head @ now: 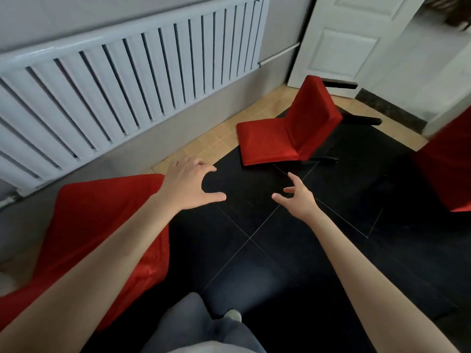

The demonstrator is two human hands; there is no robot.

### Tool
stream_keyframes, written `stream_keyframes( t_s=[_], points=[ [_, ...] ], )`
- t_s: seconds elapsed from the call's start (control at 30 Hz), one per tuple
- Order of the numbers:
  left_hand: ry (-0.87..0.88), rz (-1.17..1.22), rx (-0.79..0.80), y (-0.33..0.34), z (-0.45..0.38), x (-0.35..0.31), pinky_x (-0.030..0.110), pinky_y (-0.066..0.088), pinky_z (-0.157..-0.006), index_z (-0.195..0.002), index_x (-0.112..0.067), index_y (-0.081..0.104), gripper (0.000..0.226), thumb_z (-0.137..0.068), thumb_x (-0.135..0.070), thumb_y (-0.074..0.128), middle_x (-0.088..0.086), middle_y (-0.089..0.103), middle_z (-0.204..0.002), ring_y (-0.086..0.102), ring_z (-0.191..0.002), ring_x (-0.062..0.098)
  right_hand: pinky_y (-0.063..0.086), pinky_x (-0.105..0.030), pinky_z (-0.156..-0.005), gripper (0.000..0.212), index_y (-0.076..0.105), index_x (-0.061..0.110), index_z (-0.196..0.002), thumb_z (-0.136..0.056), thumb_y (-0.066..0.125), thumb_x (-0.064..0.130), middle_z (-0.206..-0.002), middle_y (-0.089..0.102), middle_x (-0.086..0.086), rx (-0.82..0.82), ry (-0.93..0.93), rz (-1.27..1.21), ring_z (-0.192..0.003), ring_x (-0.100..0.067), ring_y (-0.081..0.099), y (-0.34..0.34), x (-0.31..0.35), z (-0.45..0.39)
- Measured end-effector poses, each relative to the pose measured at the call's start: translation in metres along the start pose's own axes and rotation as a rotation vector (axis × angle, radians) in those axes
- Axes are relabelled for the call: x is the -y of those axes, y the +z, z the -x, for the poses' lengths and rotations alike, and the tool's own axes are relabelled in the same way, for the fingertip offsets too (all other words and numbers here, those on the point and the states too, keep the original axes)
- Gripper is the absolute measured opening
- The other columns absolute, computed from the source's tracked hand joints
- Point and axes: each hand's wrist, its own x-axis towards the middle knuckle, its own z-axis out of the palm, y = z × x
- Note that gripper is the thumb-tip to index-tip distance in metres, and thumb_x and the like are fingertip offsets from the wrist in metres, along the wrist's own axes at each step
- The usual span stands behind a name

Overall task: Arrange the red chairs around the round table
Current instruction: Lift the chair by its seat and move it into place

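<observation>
Head view looks down on a black tiled floor [254,250] with both bare arms stretched forward over it. At about 11 o'clock from the frame's middle, the left hand [190,186] hangs with fingers spread and lightly bent, holding nothing. Just to its right, near 1 o'clock, the right hand [297,198] is likewise spread wide, fingers curved, and grips nothing. A toppled red chair [288,128] lies on its back at 1 o'clock beyond the hands, its dark legs pointing toward 3 o'clock, partly on the black floor and partly on tan tiles [216,141]. A second red chair [102,230] sits at 8 o'clock under the left forearm. A third red chair [448,164] is cut off by the frame edge at 3 o'clock. A white radiator [122,80] runs along the wall from 9 to 12 o'clock, and a white door [354,39] stands at 1 o'clock. No round table can be seen from here.
</observation>
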Motion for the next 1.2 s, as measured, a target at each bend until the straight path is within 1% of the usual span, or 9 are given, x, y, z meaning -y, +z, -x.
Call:
stream_keyframes(
  t_s=[0.1, 0.2, 0.43, 0.53, 0.67, 0.77, 0.83, 1.03, 1.2],
  points=[
    [-0.032, 0.017, 0.022, 0.006, -0.037, -0.004, 0.044, 0.034, -0.104, -0.134, -0.032, 0.051, 0.083, -0.069, -0.083, 0.045, -0.001, 0.050, -0.138, 0.043, -0.128, 0.023, 0.045, -0.032, -0.089, 0.078, 0.023, 0.024, -0.152, -0.088, 0.068, 0.035, -0.134, 0.055, -0.009, 0.023, 0.028, -0.005, -0.122, -0.025, 0.052, -0.009, -0.006, -0.038],
    [-0.051, 0.060, 0.055, 0.011, -0.082, -0.005, 0.044, 0.035, -0.104, -0.134, -0.033, 0.052, 0.079, -0.071, -0.080, 0.050, -0.002, 0.050, -0.139, 0.043, -0.128, 0.023, 0.043, -0.029, -0.085, 0.077, 0.025, 0.023, -0.151, -0.089, 0.068, 0.034, -0.133, 0.055, -0.009, 0.048, 0.050, -0.014, -0.119, -0.024, 0.054, -0.017, -0.005, -0.080],
    [-0.056, 0.194, 0.065, 0.013, -0.223, 0.007, 0.045, 0.038, -0.105, -0.134, -0.030, 0.051, 0.073, -0.075, -0.072, 0.058, 0.000, 0.050, -0.138, 0.047, -0.125, 0.024, 0.043, -0.030, -0.087, 0.073, 0.028, 0.022, -0.150, -0.089, 0.068, 0.034, -0.132, 0.055, -0.009, 0.040, 0.090, 0.000, -0.120, -0.024, 0.053, -0.049, 0.016, -0.191],
    [-0.033, 0.235, 0.109, 0.006, -0.287, 0.008, 0.047, 0.039, -0.105, -0.137, -0.028, 0.049, 0.073, -0.077, -0.070, 0.059, 0.001, 0.048, -0.140, 0.046, -0.128, 0.024, 0.047, -0.038, -0.097, 0.073, 0.029, 0.020, -0.150, -0.089, 0.067, 0.034, -0.132, 0.055, -0.011, 0.044, 0.159, 0.000, -0.118, -0.025, 0.055, -0.064, 0.028, -0.241],
    [0.018, 0.254, 0.127, 0.004, -0.368, 0.006, 0.048, 0.038, -0.105, -0.138, -0.027, 0.048, 0.074, -0.077, -0.068, 0.059, 0.001, 0.049, -0.141, 0.047, -0.128, 0.025, 0.049, -0.041, -0.098, 0.074, 0.028, 0.020, -0.150, -0.089, 0.067, 0.034, -0.129, 0.057, -0.008, 0.016, 0.215, -0.081, -0.113, -0.024, 0.059, -0.080, 0.037, -0.304],
    [0.047, 0.282, 0.134, 0.012, -0.417, -0.002, 0.048, 0.039, -0.105, -0.137, -0.026, 0.049, 0.071, -0.079, -0.065, 0.061, 0.000, 0.051, -0.139, 0.047, -0.127, 0.023, 0.049, -0.039, -0.097, 0.074, 0.026, 0.020, -0.151, -0.090, 0.066, 0.034, -0.128, 0.058, -0.008, 0.017, 0.249, -0.111, -0.112, -0.023, 0.059, -0.090, 0.032, -0.341],
    [0.052, 0.311, 0.121, 0.020, -0.450, -0.006, 0.044, 0.039, -0.105, -0.136, -0.026, 0.050, 0.069, -0.079, -0.062, 0.062, 0.000, 0.054, -0.137, 0.048, -0.127, 0.022, 0.047, -0.036, -0.097, 0.074, 0.026, 0.021, -0.151, -0.090, 0.065, 0.035, -0.128, 0.058, -0.008, 0.016, 0.275, -0.120, -0.113, -0.023, 0.058, -0.100, 0.025, -0.368],
    [-0.020, 0.393, 0.133, 0.050, -0.548, -0.023, 0.036, 0.040, -0.099, -0.138, -0.026, 0.048, 0.069, -0.080, -0.059, 0.064, 0.000, 0.054, -0.138, 0.048, -0.128, 0.021, 0.041, -0.029, -0.090, 0.080, 0.026, 0.022, -0.151, -0.086, 0.070, 0.038, -0.127, 0.057, -0.006, 0.061, 0.294, -0.107, -0.117, -0.020, 0.053, -0.134, 0.002, -0.465],
    [-0.132, 0.426, 0.236, 0.086, -0.636, -0.041, 0.038, 0.043, -0.101, -0.142, -0.025, 0.044, 0.070, -0.083, -0.059, 0.062, -0.002, 0.050, -0.141, 0.048, -0.128, 0.019, 0.040, -0.028, -0.086, 0.083, 0.024, 0.021, -0.151, -0.085, 0.071, 0.037, -0.123, 0.057, -0.007, 0.121, 0.296, -0.050, -0.108, -0.017, 0.053, -0.162, -0.026, -0.564]
  ],
)
